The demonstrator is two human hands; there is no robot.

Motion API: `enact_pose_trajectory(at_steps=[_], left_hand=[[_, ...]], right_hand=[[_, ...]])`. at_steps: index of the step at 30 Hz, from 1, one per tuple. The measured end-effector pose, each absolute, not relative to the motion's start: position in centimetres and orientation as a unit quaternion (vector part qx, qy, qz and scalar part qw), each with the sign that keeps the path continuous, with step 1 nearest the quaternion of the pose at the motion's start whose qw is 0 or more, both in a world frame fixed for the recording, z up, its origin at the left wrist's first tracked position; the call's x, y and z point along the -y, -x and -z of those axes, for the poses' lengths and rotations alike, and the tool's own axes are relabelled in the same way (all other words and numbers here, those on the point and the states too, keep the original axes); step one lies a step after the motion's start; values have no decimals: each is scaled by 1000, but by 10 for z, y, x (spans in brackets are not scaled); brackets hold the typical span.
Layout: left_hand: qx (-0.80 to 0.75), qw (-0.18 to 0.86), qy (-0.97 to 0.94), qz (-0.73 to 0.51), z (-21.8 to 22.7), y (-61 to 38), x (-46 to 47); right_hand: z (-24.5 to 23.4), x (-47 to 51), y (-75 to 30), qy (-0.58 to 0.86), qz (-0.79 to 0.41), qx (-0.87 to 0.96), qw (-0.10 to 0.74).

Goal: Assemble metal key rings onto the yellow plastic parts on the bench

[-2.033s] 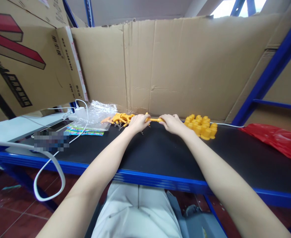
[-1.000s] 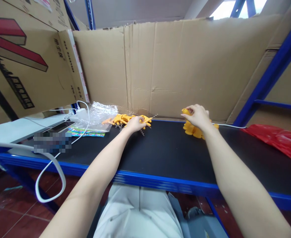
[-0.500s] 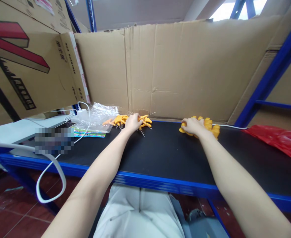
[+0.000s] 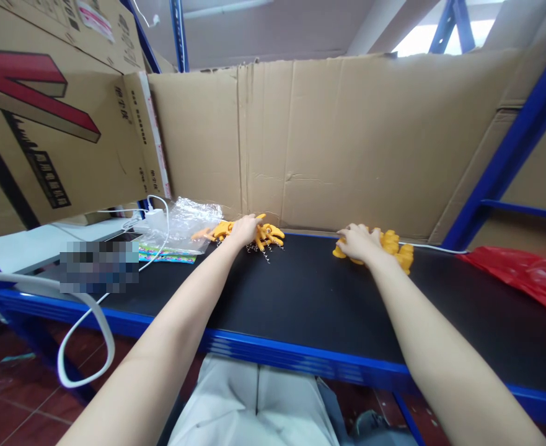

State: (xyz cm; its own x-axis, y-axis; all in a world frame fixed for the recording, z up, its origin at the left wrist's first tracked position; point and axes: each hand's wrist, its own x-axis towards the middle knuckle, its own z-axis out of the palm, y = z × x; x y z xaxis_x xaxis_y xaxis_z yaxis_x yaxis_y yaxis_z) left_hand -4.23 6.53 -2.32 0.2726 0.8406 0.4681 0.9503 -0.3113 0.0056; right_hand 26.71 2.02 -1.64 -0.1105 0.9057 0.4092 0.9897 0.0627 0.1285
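At the back of the black shelf, my left hand (image 4: 246, 230) is closed over a small pile of orange-yellow plastic pieces (image 4: 270, 234). Its fingertips pinch one slim orange piece (image 4: 261, 218). Thin curly silvery spirals (image 4: 266, 253) stick out below the pile. Farther right, my right hand (image 4: 359, 241) curls over a cluster of yellow, rounded, knobby plastic pieces (image 4: 403, 255), with its fingers bent around the left end. The palm hides part of this cluster, and what exactly lies under the fingers is hidden.
Left of the pile lie a clear plastic bag (image 4: 186, 223) and a colourful packet (image 4: 175, 254). A white charger (image 4: 154, 218) with looping cable stands nearby. A red plastic bag (image 4: 523, 275) lies at right. Cardboard (image 4: 347, 142) walls the back; a blue rail (image 4: 300, 354) edges the shelf.
My left hand has shifted slightly left over the orange pieces, and the slim piece at its fingertips has changed angle. My right hand stays at the yellow cluster. The view has tilted a little.
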Motion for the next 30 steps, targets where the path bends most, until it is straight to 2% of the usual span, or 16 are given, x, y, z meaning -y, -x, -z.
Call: enact_pose_trajectory(at_steps=[9,18,30], left_hand=[[557,100,804,182,25,49,-63],[552,75,754,348,27,55,-32],[486,76,808,325,34,51,-24]], right_hand=[[21,-26,-267,643,176,737,110],[21,-25,-261,657,167,732,69],[18,-22,-261,679,147,717,57]])
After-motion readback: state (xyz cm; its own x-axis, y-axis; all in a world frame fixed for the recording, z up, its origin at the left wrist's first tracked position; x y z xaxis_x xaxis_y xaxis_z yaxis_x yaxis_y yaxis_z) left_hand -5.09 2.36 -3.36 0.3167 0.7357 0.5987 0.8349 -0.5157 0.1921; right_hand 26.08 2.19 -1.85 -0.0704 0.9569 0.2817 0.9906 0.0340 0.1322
